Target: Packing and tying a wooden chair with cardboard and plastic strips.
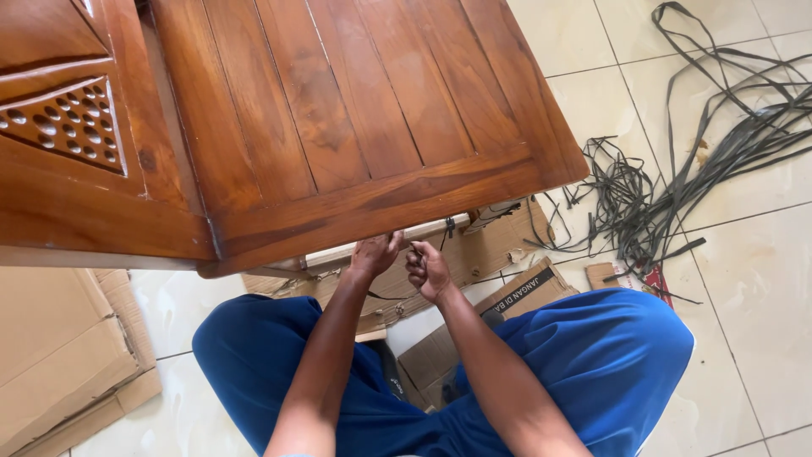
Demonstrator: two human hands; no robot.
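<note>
Blue trousers [592, 364] fill the foreground. Just beyond, the left hand [375, 255] reaches under the wooden panel's [355, 110] lower edge, its grip hidden. Beside it the right hand [428, 269] has its grip pinched on a thin dark cord [433, 250]. Cardboard [499, 254] lies beneath both; black straps [677, 186] lie well right.

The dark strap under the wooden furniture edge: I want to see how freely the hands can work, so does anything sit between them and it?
Nothing visible does. The left hand and the right hand are already at the dark strap, below the wooden furniture edge, which overhangs them from above.
</note>
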